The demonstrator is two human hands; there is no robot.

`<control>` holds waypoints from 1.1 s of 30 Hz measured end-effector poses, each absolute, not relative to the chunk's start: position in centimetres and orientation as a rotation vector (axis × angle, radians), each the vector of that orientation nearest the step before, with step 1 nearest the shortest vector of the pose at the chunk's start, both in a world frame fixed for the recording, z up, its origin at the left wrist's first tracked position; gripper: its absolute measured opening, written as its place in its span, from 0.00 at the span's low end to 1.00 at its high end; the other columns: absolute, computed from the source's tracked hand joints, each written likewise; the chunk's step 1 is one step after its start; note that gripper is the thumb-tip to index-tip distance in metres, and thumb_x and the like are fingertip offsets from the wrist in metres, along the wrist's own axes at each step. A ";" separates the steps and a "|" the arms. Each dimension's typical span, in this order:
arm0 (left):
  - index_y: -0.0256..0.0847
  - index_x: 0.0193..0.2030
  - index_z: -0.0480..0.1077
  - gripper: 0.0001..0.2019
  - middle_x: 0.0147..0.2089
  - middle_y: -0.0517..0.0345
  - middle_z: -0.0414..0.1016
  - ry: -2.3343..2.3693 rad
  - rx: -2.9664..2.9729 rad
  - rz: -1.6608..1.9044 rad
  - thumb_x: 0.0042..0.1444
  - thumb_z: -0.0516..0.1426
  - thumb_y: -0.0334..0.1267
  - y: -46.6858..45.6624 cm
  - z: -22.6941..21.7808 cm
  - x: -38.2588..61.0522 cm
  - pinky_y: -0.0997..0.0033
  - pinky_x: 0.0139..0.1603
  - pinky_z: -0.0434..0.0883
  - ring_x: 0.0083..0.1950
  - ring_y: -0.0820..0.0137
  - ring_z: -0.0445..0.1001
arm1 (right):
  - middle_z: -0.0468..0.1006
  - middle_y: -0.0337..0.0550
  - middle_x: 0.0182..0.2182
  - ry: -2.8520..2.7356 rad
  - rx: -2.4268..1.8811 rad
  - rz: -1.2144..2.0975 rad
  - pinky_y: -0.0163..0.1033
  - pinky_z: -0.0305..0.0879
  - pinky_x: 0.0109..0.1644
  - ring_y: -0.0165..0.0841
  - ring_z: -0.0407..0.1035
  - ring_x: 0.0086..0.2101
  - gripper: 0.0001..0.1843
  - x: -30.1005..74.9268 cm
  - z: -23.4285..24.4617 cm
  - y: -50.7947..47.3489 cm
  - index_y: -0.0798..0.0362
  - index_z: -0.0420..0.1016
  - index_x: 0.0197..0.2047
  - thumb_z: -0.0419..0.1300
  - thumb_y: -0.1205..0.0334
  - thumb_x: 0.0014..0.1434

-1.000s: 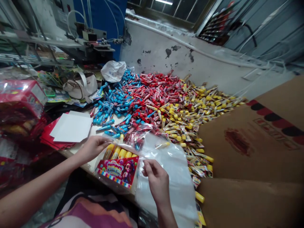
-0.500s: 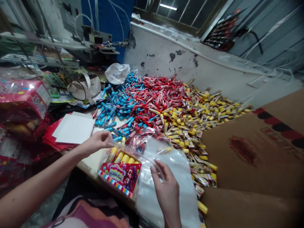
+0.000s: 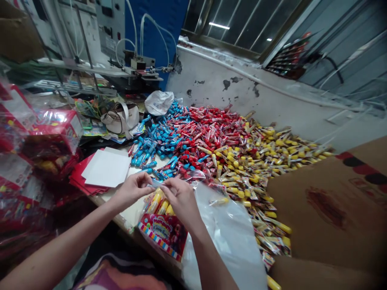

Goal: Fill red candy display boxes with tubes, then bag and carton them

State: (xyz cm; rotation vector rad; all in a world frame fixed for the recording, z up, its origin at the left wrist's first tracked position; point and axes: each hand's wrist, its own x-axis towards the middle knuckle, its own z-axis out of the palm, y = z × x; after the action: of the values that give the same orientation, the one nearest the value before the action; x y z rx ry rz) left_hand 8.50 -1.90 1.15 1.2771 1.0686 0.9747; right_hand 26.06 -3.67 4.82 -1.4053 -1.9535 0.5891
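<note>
My left hand (image 3: 131, 191) and my right hand (image 3: 181, 197) meet above a table, their fingertips pinching a small blue-wrapped tube (image 3: 155, 183) between them. Just below sits an open bubble gum box (image 3: 163, 230) with a colourful printed front and yellow tubes (image 3: 157, 205) standing in it, partly hidden by my hands. A clear plastic bag (image 3: 223, 237) lies to the right of the box. Beyond my hands spreads a large pile of wrapped sweets (image 3: 211, 141), sorted roughly into blue, red and yellow areas.
White sheets (image 3: 105, 167) rest on red paper at the left, near a cream handbag (image 3: 121, 118) and a white plastic bag (image 3: 159, 102). Brown cardboard (image 3: 326, 209) fills the right side. Red packaged goods (image 3: 51, 137) are stacked at the left, and a machine with tubing (image 3: 139, 66) stands behind.
My right hand has moved left from the plastic bag to join my left hand above the box. Both now pinch the blue tube. The view has drifted, shifting the scene down and right.
</note>
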 end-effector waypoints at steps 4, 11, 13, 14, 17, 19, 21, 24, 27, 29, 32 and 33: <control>0.37 0.27 0.69 0.14 0.27 0.61 0.70 1.008 1.102 0.976 0.43 0.66 0.43 -2.5 0.6 8.1 0.74 0.33 0.63 0.30 0.74 0.66 | 0.78 0.36 0.29 -1.815 -1.393 0.792 0.37 0.67 0.39 0.31 0.71 0.30 0.08 27.0 4.2 -3.4 0.50 0.76 0.33 0.58 0.58 0.60; 0.37 0.29 0.71 0.12 0.24 0.62 0.71 1.056 0.948 1.146 0.47 0.64 0.43 -3.5 0.5 9.2 0.74 0.31 0.64 0.27 0.74 0.66 | 0.77 0.45 0.41 -1.942 -1.310 -0.110 0.47 0.57 0.58 0.37 0.70 0.44 0.10 25.4 4.0 -4.0 0.47 0.76 0.47 0.57 0.63 0.63; 0.36 0.29 0.73 0.11 0.25 0.60 0.72 1.070 1.002 1.173 0.48 0.63 0.43 -3.7 0.8 9.3 0.73 0.32 0.65 0.27 0.73 0.67 | 0.78 0.43 0.42 -2.013 -1.183 -0.277 0.46 0.52 0.61 0.35 0.69 0.47 0.08 24.5 4.2 -4.3 0.46 0.76 0.44 0.57 0.65 0.63; 0.36 0.29 0.74 0.11 0.26 0.59 0.73 1.071 1.030 1.181 0.48 0.63 0.43 -3.7 1.0 9.3 0.73 0.33 0.66 0.28 0.72 0.68 | 0.78 0.42 0.42 -2.055 -1.145 -0.316 0.45 0.50 0.61 0.35 0.69 0.48 0.08 24.1 4.3 -4.3 0.46 0.76 0.43 0.58 0.66 0.63; 0.36 0.30 0.76 0.10 0.30 0.55 0.77 1.069 1.128 1.193 0.48 0.61 0.42 -3.9 1.1 9.3 0.70 0.37 0.69 0.33 0.68 0.72 | 0.78 0.40 0.42 -2.211 -1.125 -0.365 0.44 0.48 0.61 0.34 0.67 0.49 0.06 23.7 4.7 -4.2 0.47 0.75 0.41 0.59 0.67 0.62; 0.36 0.32 0.76 0.10 0.32 0.53 0.78 1.083 1.210 1.191 0.50 0.61 0.42 -3.9 0.9 9.2 0.68 0.39 0.70 0.35 0.66 0.74 | 0.78 0.39 0.39 -2.302 -1.123 -0.399 0.43 0.47 0.61 0.34 0.67 0.47 0.05 23.8 4.9 -4.1 0.49 0.74 0.39 0.59 0.68 0.62; 0.36 0.32 0.77 0.10 0.32 0.53 0.78 1.104 1.296 1.179 0.51 0.59 0.41 -3.9 0.7 9.1 0.68 0.39 0.70 0.36 0.65 0.74 | 0.77 0.39 0.36 -2.342 -1.111 -0.446 0.43 0.48 0.60 0.34 0.67 0.45 0.05 23.7 4.7 -4.1 0.50 0.73 0.36 0.58 0.69 0.62; 0.37 0.32 0.77 0.10 0.32 0.53 0.78 1.120 1.367 1.165 0.52 0.58 0.41 -3.9 0.6 9.0 0.69 0.38 0.70 0.35 0.66 0.74 | 0.76 0.40 0.34 -2.322 -1.132 -0.451 0.43 0.53 0.58 0.35 0.67 0.42 0.07 23.0 4.1 -3.6 0.51 0.71 0.31 0.57 0.68 0.61; 0.37 0.31 0.77 0.10 0.31 0.53 0.78 1.129 1.348 1.147 0.51 0.59 0.42 -4.0 0.9 8.9 0.70 0.36 0.70 0.34 0.66 0.74 | 0.75 0.43 0.31 -2.119 -1.275 -0.270 0.44 0.59 0.50 0.36 0.66 0.39 0.09 23.6 4.4 -1.7 0.51 0.70 0.29 0.55 0.67 0.61; 0.37 0.30 0.77 0.11 0.29 0.54 0.78 1.142 1.321 1.140 0.49 0.60 0.43 -4.1 1.0 8.6 0.70 0.34 0.69 0.32 0.67 0.74 | 0.74 0.42 0.28 -1.759 -1.399 -0.022 0.43 0.63 0.44 0.36 0.67 0.35 0.11 26.2 6.0 -0.3 0.52 0.69 0.27 0.54 0.65 0.61; 0.37 0.30 0.76 0.11 0.28 0.56 0.76 1.162 1.251 1.173 0.48 0.62 0.44 -3.8 0.9 8.0 0.71 0.34 0.68 0.31 0.69 0.71 | 0.70 0.36 0.24 -0.988 -1.362 0.372 0.38 0.67 0.37 0.30 0.67 0.28 0.11 33.4 9.5 -0.9 0.53 0.68 0.27 0.53 0.63 0.62; 0.37 0.30 0.75 0.11 0.28 0.57 0.75 1.162 1.224 1.189 0.47 0.62 0.44 -3.6 0.8 7.8 0.72 0.34 0.68 0.31 0.70 0.71 | 0.70 0.36 0.25 -0.806 -1.300 0.441 0.37 0.68 0.36 0.29 0.67 0.28 0.10 36.0 10.5 -2.2 0.53 0.70 0.30 0.53 0.62 0.63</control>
State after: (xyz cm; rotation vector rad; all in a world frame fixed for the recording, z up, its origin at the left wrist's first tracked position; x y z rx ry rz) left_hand 7.84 -3.55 0.83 1.2236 1.1624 1.1891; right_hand 35.96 -2.20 10.51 -1.2999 -0.8063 0.4409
